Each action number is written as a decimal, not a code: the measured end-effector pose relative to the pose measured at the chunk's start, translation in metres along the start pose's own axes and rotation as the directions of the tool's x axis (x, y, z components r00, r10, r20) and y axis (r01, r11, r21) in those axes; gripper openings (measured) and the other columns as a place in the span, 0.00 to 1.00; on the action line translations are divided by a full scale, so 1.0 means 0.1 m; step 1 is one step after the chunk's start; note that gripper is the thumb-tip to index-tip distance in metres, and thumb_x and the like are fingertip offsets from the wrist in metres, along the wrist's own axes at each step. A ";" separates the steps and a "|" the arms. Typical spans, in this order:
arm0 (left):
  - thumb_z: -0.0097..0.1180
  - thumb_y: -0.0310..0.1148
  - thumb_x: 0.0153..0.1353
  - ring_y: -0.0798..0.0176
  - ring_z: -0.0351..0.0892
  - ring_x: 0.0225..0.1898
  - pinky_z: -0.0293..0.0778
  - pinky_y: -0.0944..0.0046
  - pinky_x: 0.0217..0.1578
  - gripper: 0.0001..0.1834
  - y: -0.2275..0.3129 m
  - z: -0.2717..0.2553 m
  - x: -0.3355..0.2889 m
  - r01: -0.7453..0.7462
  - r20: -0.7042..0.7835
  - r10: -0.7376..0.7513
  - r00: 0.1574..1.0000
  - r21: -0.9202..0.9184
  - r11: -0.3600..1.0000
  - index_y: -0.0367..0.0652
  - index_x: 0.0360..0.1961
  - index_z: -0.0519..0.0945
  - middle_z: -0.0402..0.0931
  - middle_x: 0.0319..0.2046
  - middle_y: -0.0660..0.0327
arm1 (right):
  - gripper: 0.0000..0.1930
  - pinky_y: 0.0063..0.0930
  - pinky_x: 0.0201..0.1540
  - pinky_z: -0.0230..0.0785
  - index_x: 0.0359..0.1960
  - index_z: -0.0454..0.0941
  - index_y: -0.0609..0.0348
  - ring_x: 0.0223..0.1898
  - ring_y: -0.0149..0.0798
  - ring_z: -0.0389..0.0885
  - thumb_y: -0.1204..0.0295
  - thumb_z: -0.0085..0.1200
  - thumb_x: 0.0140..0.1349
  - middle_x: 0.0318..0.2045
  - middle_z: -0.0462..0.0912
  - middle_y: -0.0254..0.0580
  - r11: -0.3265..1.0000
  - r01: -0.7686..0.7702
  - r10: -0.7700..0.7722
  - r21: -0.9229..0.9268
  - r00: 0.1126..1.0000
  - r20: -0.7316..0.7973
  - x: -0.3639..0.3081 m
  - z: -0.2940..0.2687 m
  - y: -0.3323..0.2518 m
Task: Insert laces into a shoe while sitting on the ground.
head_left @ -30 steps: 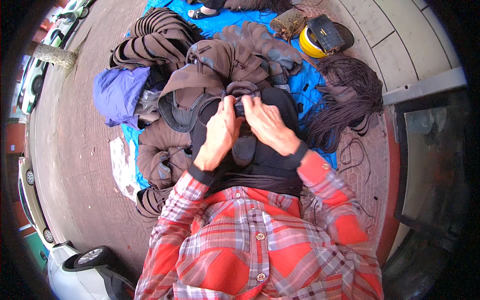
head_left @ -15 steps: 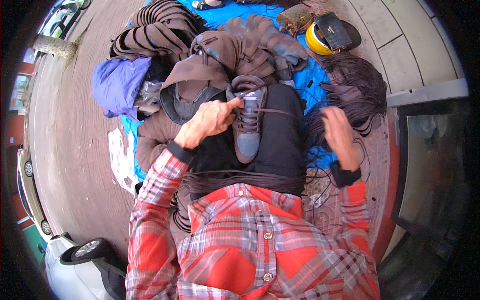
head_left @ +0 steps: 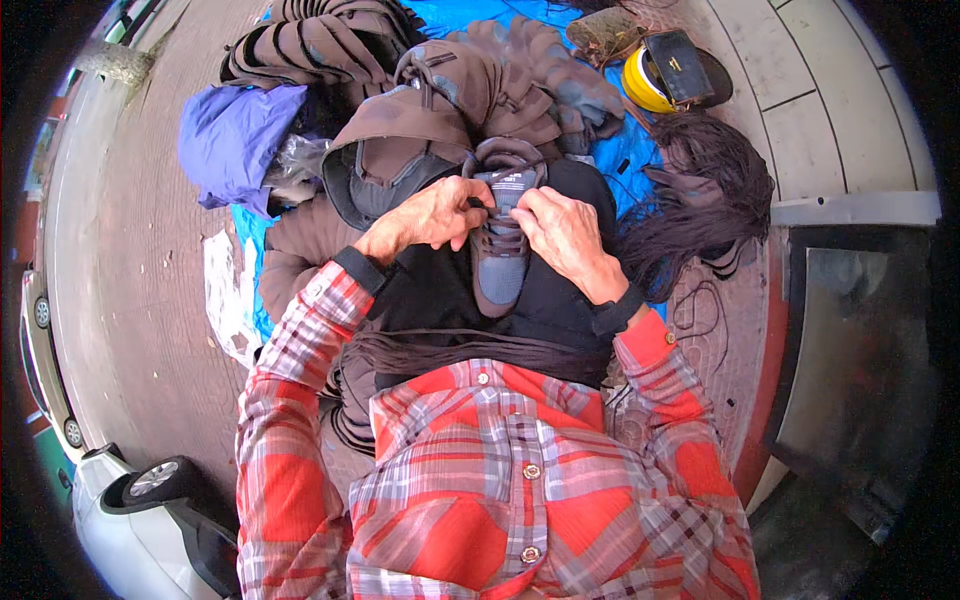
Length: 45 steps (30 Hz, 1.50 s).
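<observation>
A dark brown and blue-grey shoe upper [head_left: 500, 280] lies on my black-clad lap, its toe toward me and its tongue facing up. Dark lace crosses its lower eyelets. My left hand [head_left: 432, 215] is closed at the left eyelet edge, thumb and forefinger gripping the upper. From the other side, my right hand [head_left: 565, 235] pinches at the right eyelet row, apparently on the lace; its fingertips partly cover it. A bundle of dark laces [head_left: 440, 348] lies across my lap near my waist.
Stacked brown uppers [head_left: 400, 135] rise beyond my knees on a blue sheet [head_left: 625, 155]. Right of my leg lies a heap of dark laces [head_left: 700, 195]. A yellow round container [head_left: 645, 85] with a black case [head_left: 675, 68] stands far right; a purple cloth [head_left: 235, 150] lies left.
My right hand has come in from the right side to the shoe upper's eyelets. My left hand stays at the left eyelet edge, fingers now curled further over it.
</observation>
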<state>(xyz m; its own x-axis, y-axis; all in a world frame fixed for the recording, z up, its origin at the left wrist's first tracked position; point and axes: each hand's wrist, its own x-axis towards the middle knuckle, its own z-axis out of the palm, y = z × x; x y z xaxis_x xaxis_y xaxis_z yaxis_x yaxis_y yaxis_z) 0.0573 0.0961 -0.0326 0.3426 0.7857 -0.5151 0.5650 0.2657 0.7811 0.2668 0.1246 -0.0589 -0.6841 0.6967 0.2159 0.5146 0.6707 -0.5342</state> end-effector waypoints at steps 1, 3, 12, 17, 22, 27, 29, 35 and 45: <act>0.50 0.29 0.55 0.63 0.73 0.15 0.69 0.61 0.19 0.16 -0.05 0.02 0.02 0.001 -0.001 -0.001 1.000 -0.004 1.000 0.36 0.44 0.72 0.74 0.15 0.56 | 0.09 0.46 0.28 0.69 0.26 0.71 0.59 0.27 0.55 0.77 0.66 0.53 0.56 0.22 0.76 0.50 0.999 -0.039 0.038 -0.012 0.999 -0.004 0.02 -0.01 -0.02; 0.51 0.30 0.54 0.56 0.76 0.19 0.72 0.58 0.25 0.14 -0.24 0.13 0.07 -0.282 -0.212 0.380 0.900 0.382 0.880 0.37 0.42 0.74 0.75 0.17 0.52 | 0.11 0.46 0.29 0.69 0.25 0.73 0.61 0.27 0.56 0.78 0.65 0.54 0.56 0.22 0.77 0.52 0.988 -0.157 0.157 -0.005 0.987 0.046 0.07 -0.03 -0.05; 0.49 0.30 0.58 0.63 0.74 0.16 0.70 0.62 0.20 0.11 -0.14 0.15 0.10 -0.137 -0.132 0.139 0.981 0.025 0.990 0.37 0.40 0.75 0.73 0.15 0.58 | 0.16 0.46 0.32 0.70 0.21 0.79 0.64 0.28 0.57 0.79 0.60 0.56 0.52 0.21 0.78 0.58 0.934 -0.357 0.340 -0.002 0.889 0.306 0.24 -0.15 0.09; 0.50 0.29 0.56 0.64 0.73 0.14 0.69 0.61 0.18 0.10 -0.15 0.21 0.06 -0.145 -0.205 0.472 0.858 0.784 0.603 0.37 0.38 0.76 0.70 0.12 0.59 | 0.15 0.47 0.31 0.70 0.22 0.79 0.60 0.27 0.57 0.79 0.59 0.55 0.54 0.22 0.79 0.56 0.965 -0.262 0.262 -0.025 0.948 0.181 0.15 -0.16 0.00; 0.52 0.28 0.55 0.61 0.73 0.17 0.69 0.61 0.22 0.07 -0.18 0.11 0.19 -0.180 -0.112 0.181 0.977 0.021 0.983 0.34 0.30 0.77 0.73 0.16 0.59 | 0.17 0.47 0.29 0.70 0.20 0.77 0.59 0.26 0.57 0.79 0.57 0.54 0.55 0.21 0.78 0.55 0.971 -0.220 0.228 -0.092 0.970 0.088 0.14 -0.12 -0.03; 0.54 0.31 0.54 0.55 0.76 0.25 0.70 0.61 0.26 0.08 -0.22 0.15 0.22 -0.226 -0.195 0.294 0.936 0.307 0.924 0.35 0.26 0.76 0.75 0.20 0.54 | 0.20 0.46 0.28 0.69 0.18 0.76 0.60 0.25 0.57 0.78 0.55 0.53 0.56 0.19 0.77 0.54 0.955 -0.275 0.291 -0.115 0.943 0.160 0.14 -0.18 0.05; 0.54 0.34 0.54 0.49 0.77 0.25 0.71 0.57 0.25 0.09 -0.13 0.26 0.29 -0.079 -0.282 0.336 0.899 0.648 0.757 0.38 0.26 0.75 0.76 0.20 0.49 | 0.20 0.46 0.28 0.68 0.17 0.76 0.60 0.25 0.56 0.78 0.55 0.53 0.56 0.19 0.77 0.53 0.959 -0.273 0.283 -0.076 0.933 0.222 0.03 -0.32 0.17; 0.56 0.29 0.53 0.46 0.75 0.30 0.72 0.55 0.30 0.09 0.20 0.43 0.26 -0.390 -0.324 0.639 0.698 0.576 0.718 0.40 0.36 0.74 0.73 0.28 0.52 | 0.08 0.35 0.28 0.67 0.30 0.72 0.61 0.23 0.46 0.77 0.70 0.46 0.62 0.18 0.77 0.45 0.970 -0.244 0.227 -0.011 0.882 0.413 -0.54 -1.38 0.57; 0.52 0.34 0.57 0.46 0.77 0.31 0.71 0.51 0.29 0.07 0.70 0.94 0.56 -0.492 -0.038 0.635 0.771 0.597 0.634 0.41 0.30 0.74 0.75 0.26 0.51 | 0.07 0.33 0.39 0.59 0.33 0.73 0.52 0.39 0.42 0.69 0.73 0.48 0.50 0.32 0.70 0.41 0.662 0.047 0.160 -0.748 0.966 0.202 -1.34 -1.98 1.16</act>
<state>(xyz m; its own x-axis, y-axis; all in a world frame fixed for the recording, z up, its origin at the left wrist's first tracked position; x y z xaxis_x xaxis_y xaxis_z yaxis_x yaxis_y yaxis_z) 0.1861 0.1061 -0.0401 0.5945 0.7962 0.1124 0.6371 -0.5518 0.5382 0.5203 0.1594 0.0118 -0.6831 0.7291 -0.0421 0.6953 0.6669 0.2680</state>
